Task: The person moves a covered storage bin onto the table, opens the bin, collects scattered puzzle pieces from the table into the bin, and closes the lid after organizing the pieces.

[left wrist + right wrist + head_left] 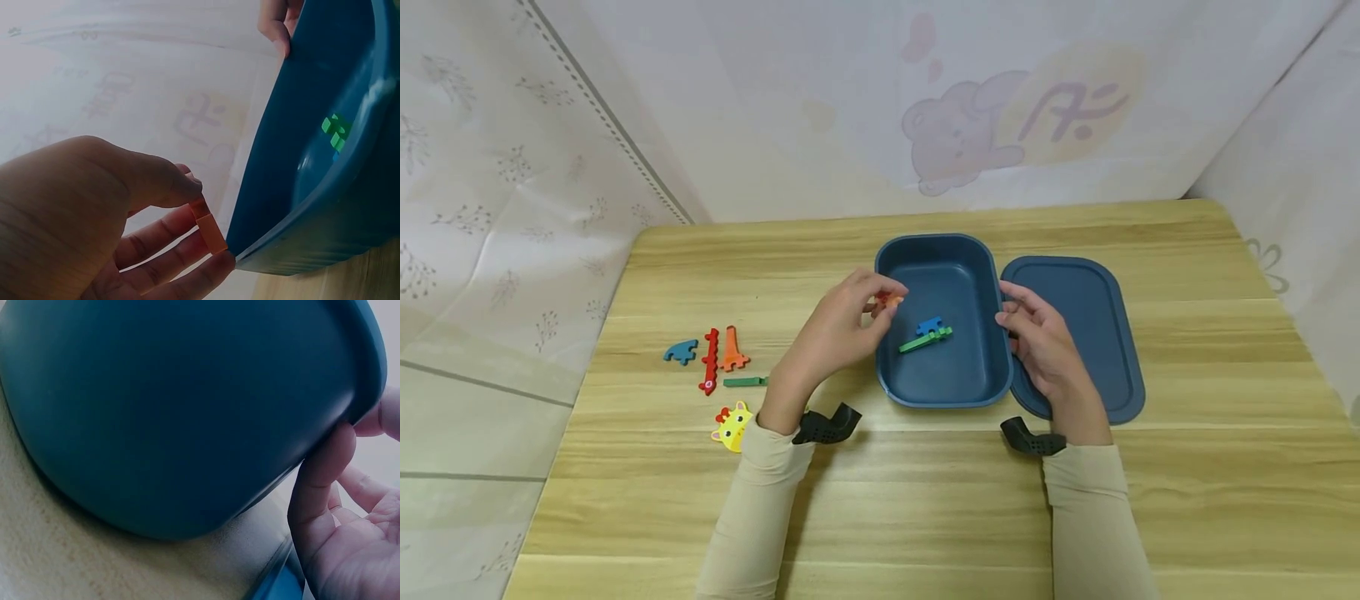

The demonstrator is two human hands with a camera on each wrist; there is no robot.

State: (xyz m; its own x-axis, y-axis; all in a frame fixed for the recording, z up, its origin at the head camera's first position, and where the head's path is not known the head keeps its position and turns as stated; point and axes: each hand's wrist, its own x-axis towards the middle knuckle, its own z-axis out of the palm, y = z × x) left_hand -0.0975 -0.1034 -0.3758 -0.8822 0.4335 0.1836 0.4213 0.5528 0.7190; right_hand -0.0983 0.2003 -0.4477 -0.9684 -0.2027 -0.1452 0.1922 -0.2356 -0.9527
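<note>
A dark blue box [977,367] stands open in the middle of the wooden table, with a blue piece [929,324] and a green piece [925,339] lying inside. My left hand [842,325] pinches a small orange piece [891,300] [208,227] right at the box's left rim [294,212]. My right hand [1037,342] rests against the box's right wall [187,425], thumb [322,469] touching it, fingers loosely bent.
The box's blue lid [1090,333] lies flat just right of the box. Left of my left arm lie loose pieces: blue [681,352], red [710,361], orange [732,350], green [745,382] and a yellow face [732,427]. Curtains enclose the table.
</note>
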